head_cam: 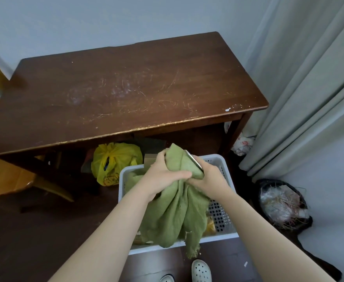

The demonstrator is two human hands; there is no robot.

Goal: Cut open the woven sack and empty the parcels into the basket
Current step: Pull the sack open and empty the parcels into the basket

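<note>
A green woven sack hangs limp over a white perforated plastic basket on the floor. My left hand grips the sack's gathered upper part from the left. My right hand holds the same bunch from the right, together with a thin metal blade that lies against the cloth. The sack's frayed lower edge drapes over the basket's near rim. A bit of a yellow parcel shows in the basket under the cloth; the rest of the inside is hidden.
A dark wooden table with scattered fibres stands behind the basket. Under it lies a yellow plastic bag. A black bin full of plastic and straw stands at right by the curtain. A wooden chair is at left.
</note>
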